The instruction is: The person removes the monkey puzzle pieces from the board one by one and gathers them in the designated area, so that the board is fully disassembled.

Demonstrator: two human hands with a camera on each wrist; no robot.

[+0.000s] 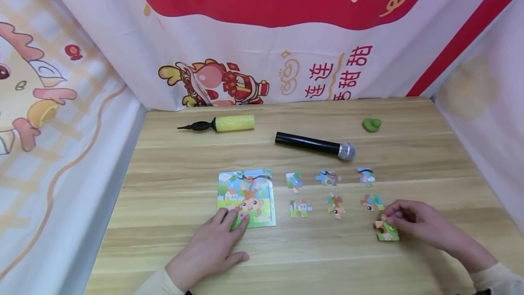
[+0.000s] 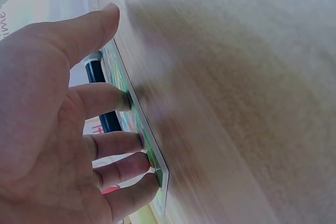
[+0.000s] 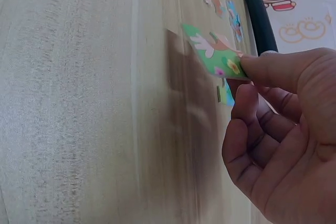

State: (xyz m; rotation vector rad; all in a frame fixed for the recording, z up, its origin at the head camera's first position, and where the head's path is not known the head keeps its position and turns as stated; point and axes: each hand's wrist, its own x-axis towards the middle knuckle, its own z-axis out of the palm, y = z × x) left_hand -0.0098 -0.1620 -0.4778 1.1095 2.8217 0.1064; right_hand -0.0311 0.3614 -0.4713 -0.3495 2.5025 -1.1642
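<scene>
My right hand [image 1: 423,224] pinches a green and brown jigsaw piece [image 3: 212,53] between thumb and fingers. In the right wrist view the piece is tilted above the wood, with a shadow beside it. On the left, the fingertips of my left hand [image 1: 210,245] rest on the near edge of a square puzzle board [image 1: 268,204] with a hanging monkey, a house and trees; the thumb is spread out to the side. Between the hands lie several loose jigsaw pieces in two rows, among them a house piece [image 1: 300,208] and a monkey-face piece [image 1: 371,202] close to my right fingertips.
Behind the pieces lies a black microphone [image 1: 311,143] with a silver head. A yellow hand pump [image 1: 233,123] with a black nozzle is at the back left, and a small green object [image 1: 371,124] at the back right. Printed cloth [image 1: 254,53] walls in the wooden table [image 1: 163,213].
</scene>
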